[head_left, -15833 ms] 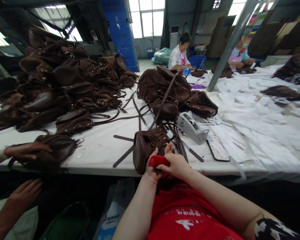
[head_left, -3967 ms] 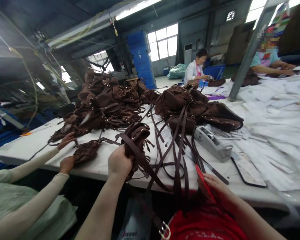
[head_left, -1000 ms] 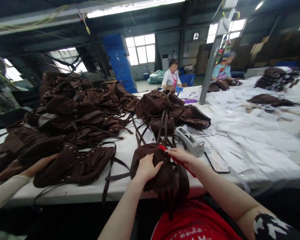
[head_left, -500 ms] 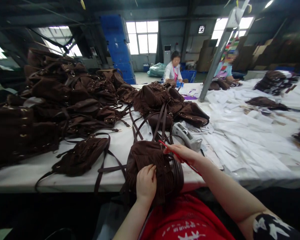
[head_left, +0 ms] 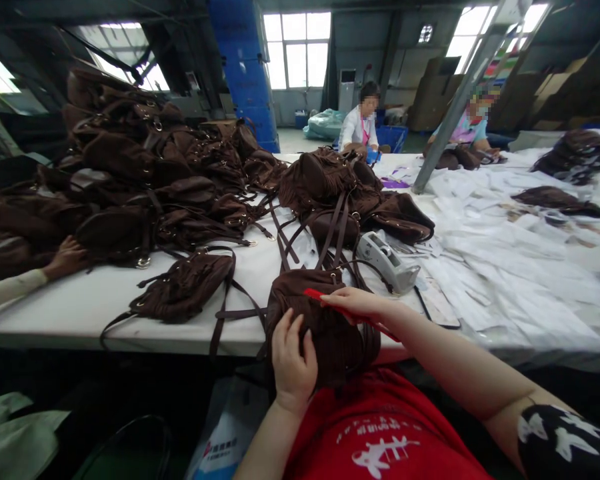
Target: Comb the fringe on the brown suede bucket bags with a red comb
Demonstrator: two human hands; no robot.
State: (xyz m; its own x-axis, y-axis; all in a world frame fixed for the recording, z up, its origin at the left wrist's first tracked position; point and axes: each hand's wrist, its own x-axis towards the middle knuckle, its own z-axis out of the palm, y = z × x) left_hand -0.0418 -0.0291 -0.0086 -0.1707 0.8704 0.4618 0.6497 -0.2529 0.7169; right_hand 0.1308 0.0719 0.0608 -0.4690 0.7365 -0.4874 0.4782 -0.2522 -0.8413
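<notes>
A dark brown fringed bag lies at the table's front edge, close against my red shirt. My left hand rests on the bag's left part, fingers spread over the fabric and holding nothing. Above the bag's upper right side, my right hand is closed around a slim red comb; its teeth are not clear. The comb's flat end points left over the fringe, and its thin handle runs back under my wrist. Dark straps trail leftward from the bag across the tabletop.
Another fringed bag lies to the left, before a large heap of brown bags. More bags lie ahead, beside a grey tape dispenser. White sheets cover the right. A co-worker's hand touches the heap; two people sit across.
My left fingers have spread from a pinch on the fringe. The red comb's end now lies lower and further left over the bag. A co-worker's hand has appeared at left, where a bag has moved.
</notes>
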